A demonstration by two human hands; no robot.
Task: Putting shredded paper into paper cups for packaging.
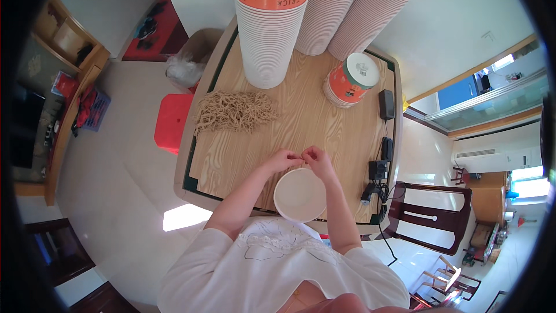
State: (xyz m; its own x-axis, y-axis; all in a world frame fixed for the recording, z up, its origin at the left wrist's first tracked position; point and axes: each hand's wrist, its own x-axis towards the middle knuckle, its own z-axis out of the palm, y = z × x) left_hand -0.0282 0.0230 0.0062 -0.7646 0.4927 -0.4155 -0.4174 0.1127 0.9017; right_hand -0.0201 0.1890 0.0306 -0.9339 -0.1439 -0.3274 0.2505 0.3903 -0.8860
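A white paper bucket (300, 195) stands at the table's near edge, close to my body, with its open mouth facing up. My left hand (283, 160) and my right hand (319, 163) meet at its far rim, fingertips pinched together. Whatever lies between those fingers is too small to make out. Left of centre on the table is a loose heap of beige twine cords (236, 111). Farther back on the right, an orange printed paper bucket (346, 85) sits bottom up, with beige cord around its lower rim.
Tall stacks of nested paper buckets (266, 40) rise at the table's far side. Black power adapters (386, 104) and cables line its right edge. A red stool (174, 122) and a bin (205, 43) stand to the left, a dark wooden chair (434, 217) to the right.
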